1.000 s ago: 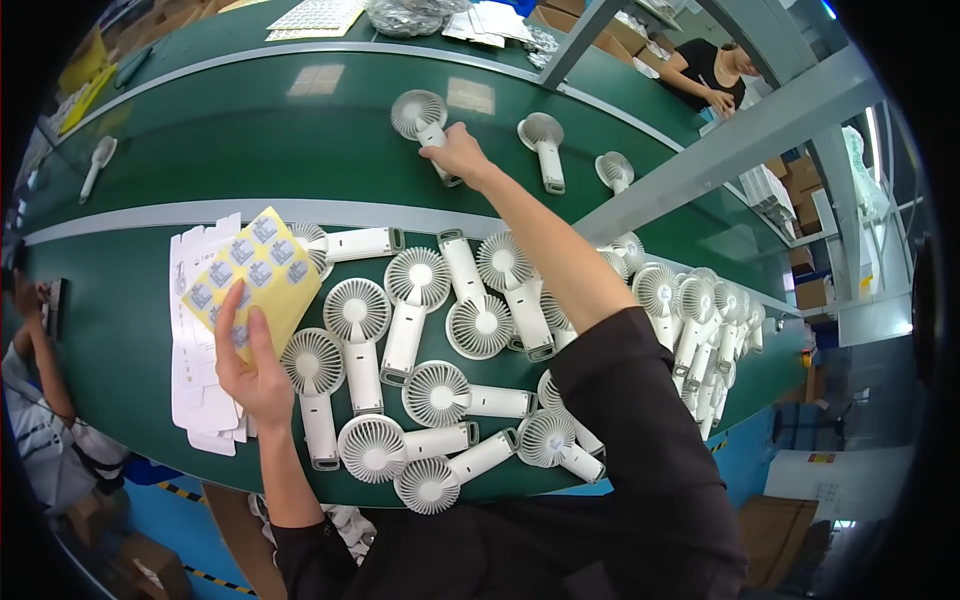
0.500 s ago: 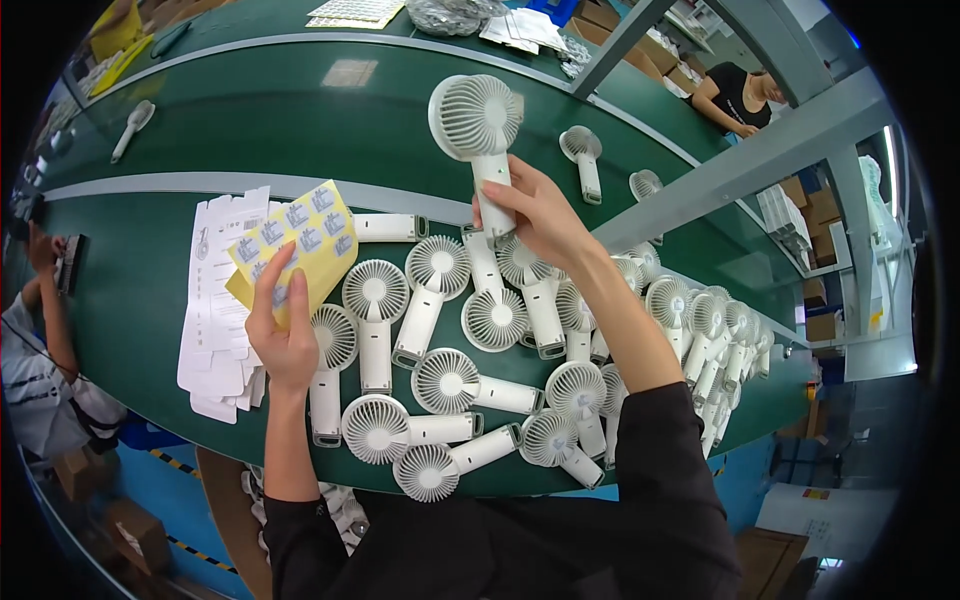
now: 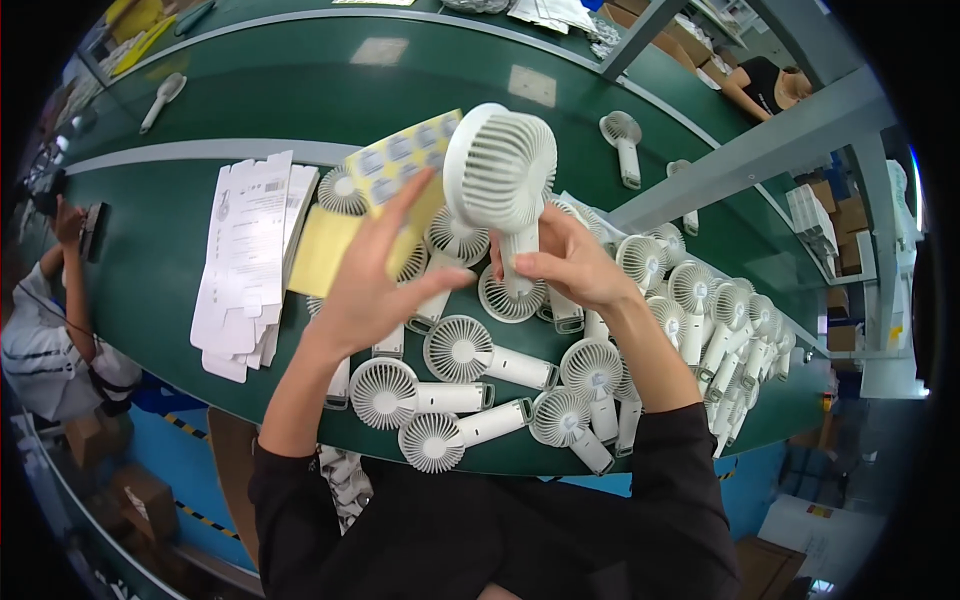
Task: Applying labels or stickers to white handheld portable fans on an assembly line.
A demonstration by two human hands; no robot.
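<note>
My right hand [image 3: 575,260] grips a white handheld fan [image 3: 505,170] by its handle, its round grille raised above the table. Close to its left, my left hand [image 3: 370,275] is smeared by motion, thumb and forefinger spread apart. A yellow sheet of stickers [image 3: 395,165] is carried with that hand, its other fingers hidden. A second yellow part [image 3: 325,250] hangs beside it, and I cannot tell whether it belongs to the same sheet. Beneath both hands, several more white fans [image 3: 465,350] lie on the green table [image 3: 150,290].
Flat white cartons [image 3: 240,260] are stacked at left. Many fans crowd the right side [image 3: 730,310] below a grey metal post [image 3: 750,150]. Beyond a rail, single fans [image 3: 625,145] lie on another green surface. Other people sit at far left [image 3: 50,320] and upper right [image 3: 765,85].
My left hand and the sticker sheet have moved right, toward the held fan. The fan has come lower and nearer, still in my right hand. The view has shifted slightly.
</note>
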